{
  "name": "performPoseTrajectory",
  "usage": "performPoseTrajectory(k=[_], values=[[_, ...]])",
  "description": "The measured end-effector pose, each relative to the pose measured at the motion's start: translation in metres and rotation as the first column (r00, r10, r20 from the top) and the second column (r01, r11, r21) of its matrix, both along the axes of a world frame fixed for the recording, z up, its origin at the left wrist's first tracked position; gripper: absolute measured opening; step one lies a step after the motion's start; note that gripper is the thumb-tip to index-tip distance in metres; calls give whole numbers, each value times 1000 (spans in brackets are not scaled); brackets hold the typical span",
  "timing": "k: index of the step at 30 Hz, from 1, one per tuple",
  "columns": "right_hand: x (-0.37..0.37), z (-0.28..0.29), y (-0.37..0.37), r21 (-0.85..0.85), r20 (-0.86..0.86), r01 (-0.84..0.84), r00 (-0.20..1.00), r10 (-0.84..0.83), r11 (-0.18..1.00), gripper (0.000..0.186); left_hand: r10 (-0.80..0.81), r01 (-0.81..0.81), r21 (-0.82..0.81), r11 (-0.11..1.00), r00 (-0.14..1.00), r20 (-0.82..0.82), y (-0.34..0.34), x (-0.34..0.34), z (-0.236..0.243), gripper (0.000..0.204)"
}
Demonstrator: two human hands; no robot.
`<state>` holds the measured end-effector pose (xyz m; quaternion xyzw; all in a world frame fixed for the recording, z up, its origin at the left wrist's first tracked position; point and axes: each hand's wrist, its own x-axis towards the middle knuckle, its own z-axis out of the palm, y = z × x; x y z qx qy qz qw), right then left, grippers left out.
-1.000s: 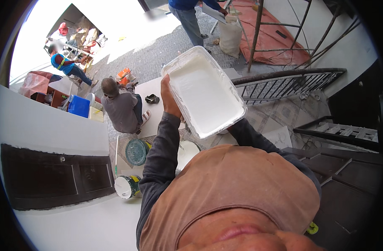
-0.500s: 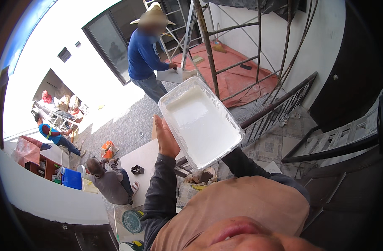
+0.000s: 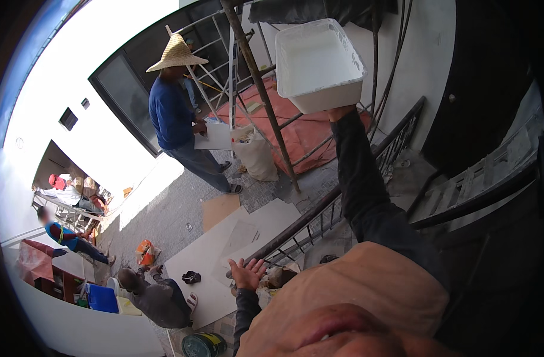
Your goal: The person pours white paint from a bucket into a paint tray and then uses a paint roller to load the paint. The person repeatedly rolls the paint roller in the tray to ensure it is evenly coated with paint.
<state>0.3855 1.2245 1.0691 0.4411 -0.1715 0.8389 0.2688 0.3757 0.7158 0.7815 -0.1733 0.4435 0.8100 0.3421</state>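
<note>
A white rectangular plastic tub (image 3: 322, 102), smeared along its rim and holding white paint-like liquid (image 3: 319, 59), is raised high at the upper right. Beneath its base is my right hand (image 3: 342, 112), bearing the tub at the end of an outstretched arm; most of its fingers are hidden under the tub. Low in the middle, my left hand (image 3: 247, 275) is empty, palm up with fingers spread, beside the end of the dark handrail (image 3: 307, 223).
Scaffold poles (image 3: 266, 95) stand behind the tub, over a red sheet (image 3: 307, 146). A person in a straw hat (image 3: 171, 113) stands by a white sack (image 3: 254, 157). Another person (image 3: 156, 297) crouches by pale boards (image 3: 206, 268). A dark bucket (image 3: 203, 344) sits below.
The tub has moved up and to the right on my right hand. My left hand has come away from the tub's side and dropped lower.
</note>
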Motion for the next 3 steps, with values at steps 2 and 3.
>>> performPoseTrajectory(k=[2, 3], values=[[-8, 32, 32, 59, -138, -16, 990, 24, 998, 61, 104, -97, -65, 993, 989, 101, -31, 18, -43, 103], [-12, 46, 47, 84, -183, -46, 981, 61, 995, 61, 102, -98, -51, 994, 990, 92, -63, 22, -55, 103]])
